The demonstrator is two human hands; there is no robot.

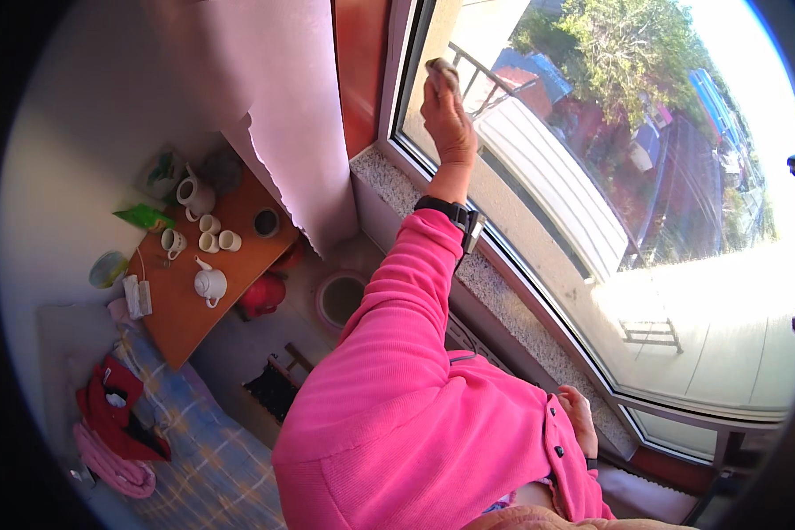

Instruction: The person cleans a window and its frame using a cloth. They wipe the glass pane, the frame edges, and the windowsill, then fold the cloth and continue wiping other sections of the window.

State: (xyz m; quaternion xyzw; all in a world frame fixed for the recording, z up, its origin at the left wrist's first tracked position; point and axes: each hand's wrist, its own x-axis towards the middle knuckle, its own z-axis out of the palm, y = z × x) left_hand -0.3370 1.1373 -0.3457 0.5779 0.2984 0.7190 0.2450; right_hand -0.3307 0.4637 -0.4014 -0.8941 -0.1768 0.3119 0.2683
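My left hand (452,132) is raised to the large window pane (570,218), its arm stretched out in a pink sleeve. A bunched, greyish-brown cloth (442,69) is gripped in its fingers against or close to the glass. A black watch-like band (447,211) circles that wrist. Lower right, my right hand (578,414) is by the granite windowsill (503,291), partly hidden behind the front of my pink cardigan (384,424). Its fingers look bent, and whether they hold anything is not visible.
An orange-brown table (192,324) at left bears a white teapot (211,281), several cups (230,240), a white pitcher (195,192) and a dark round container (265,222). Below stand a red object (263,295) and a round basin (342,299). A plaid-covered bed (199,450) lies lower left.
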